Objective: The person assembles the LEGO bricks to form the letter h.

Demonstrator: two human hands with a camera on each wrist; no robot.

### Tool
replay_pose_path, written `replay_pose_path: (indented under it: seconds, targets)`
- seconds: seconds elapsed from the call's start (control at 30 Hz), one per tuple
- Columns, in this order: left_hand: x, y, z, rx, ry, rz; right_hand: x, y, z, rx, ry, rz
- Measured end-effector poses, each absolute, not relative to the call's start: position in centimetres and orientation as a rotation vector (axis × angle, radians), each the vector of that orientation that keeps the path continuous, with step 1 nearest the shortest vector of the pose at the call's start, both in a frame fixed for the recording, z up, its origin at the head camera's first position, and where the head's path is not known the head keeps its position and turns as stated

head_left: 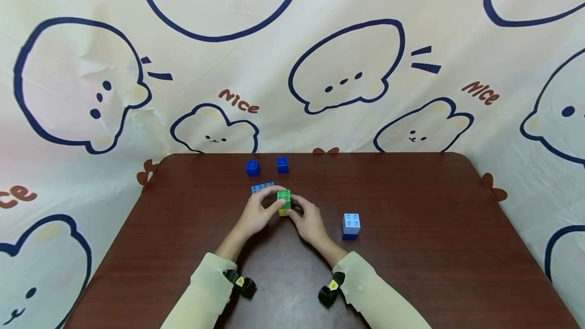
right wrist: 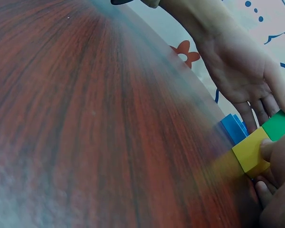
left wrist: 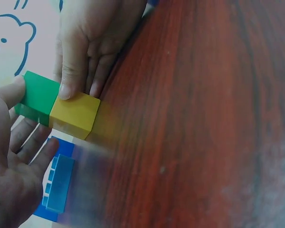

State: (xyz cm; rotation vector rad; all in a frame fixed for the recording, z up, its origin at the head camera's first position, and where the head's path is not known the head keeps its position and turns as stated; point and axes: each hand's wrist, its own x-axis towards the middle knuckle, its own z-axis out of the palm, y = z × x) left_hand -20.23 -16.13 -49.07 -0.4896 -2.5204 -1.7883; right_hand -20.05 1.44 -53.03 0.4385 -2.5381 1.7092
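Over the middle of the table, both hands hold a two-brick stack in front of the person. The green brick (head_left: 284,195) sits on top of the yellow brick (head_left: 282,212), with its studs facing up. My left hand (head_left: 256,214) pinches the green brick between thumb and fingers. From the other side my right hand (head_left: 311,222) grips the yellow brick, its thumb on the near face, as the left wrist view shows. Just beyond the left fingers lies a light blue studded brick (left wrist: 61,183), partly hidden by that hand in the head view.
Two dark blue bricks, one on the left (head_left: 252,168) and one on the right (head_left: 282,165), stand near the table's far edge. Right of the hands is a light blue brick (head_left: 351,223) on a dark blue brick (head_left: 349,236). A patterned cloth (head_left: 347,131) hangs behind the brown table (head_left: 425,268).
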Motion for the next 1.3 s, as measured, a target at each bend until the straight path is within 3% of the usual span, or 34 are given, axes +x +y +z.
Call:
replay_pose_path:
  seconds: [0.2, 0.63, 0.9, 1.3]
  targets:
    - [-18.8, -15.5, -46.2, -0.493, -2.529, -1.802, -19.9, 1.4, -52.9, 0.450, -2.548, 1.703]
    - [-18.6, -15.7, -45.5, -0.503, -2.572, -1.805, -19.6, 2.7, -52.7, 0.529, -2.645, 1.702]
    - [-20.0, -16.2, -48.3, -0.484, -2.615, -1.769, -18.9, 3.7, -52.3, 0.634, -2.730, 1.616]
    - [-19.8, -16.5, -48.3, -0.532, -2.640, -1.710, -17.6, 6.0, -50.7, 0.792, -2.839, 1.505]
